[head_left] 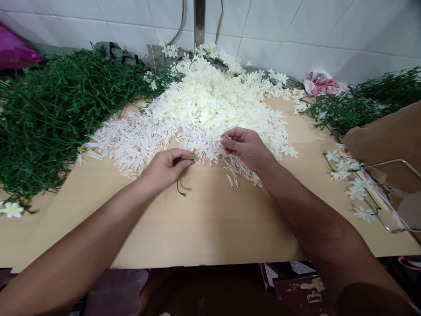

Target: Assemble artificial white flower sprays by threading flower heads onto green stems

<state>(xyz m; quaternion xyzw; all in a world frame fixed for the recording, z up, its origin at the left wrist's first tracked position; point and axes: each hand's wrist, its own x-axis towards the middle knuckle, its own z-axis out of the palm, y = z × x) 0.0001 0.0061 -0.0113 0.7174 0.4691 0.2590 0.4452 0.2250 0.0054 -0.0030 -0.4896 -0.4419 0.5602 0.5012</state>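
Note:
My left hand (173, 166) pinches a green plastic stem (180, 188) between thumb and fingers; its lower end dangles beneath the hand and a green tip shows by the fingertips. To the right, my right hand (241, 147) is closed at the edge of the white pieces, thumb against fingers, with a thin white stick-like piece (226, 137) at the fingertips. Behind both hands lies a heap of artificial white flower heads (217, 96). Many small white sticks (128, 140) are spread in front of it and to the left.
A large pile of green stems (66, 96) covers the left side, and more green stems (368, 101) lie at right. Finished-looking flower sprigs (357, 188) rest on a wire rack (391, 228) beside a cardboard box (394, 149). A pink-and-white cloth (322, 83) sits by the tiled wall (279, 26).

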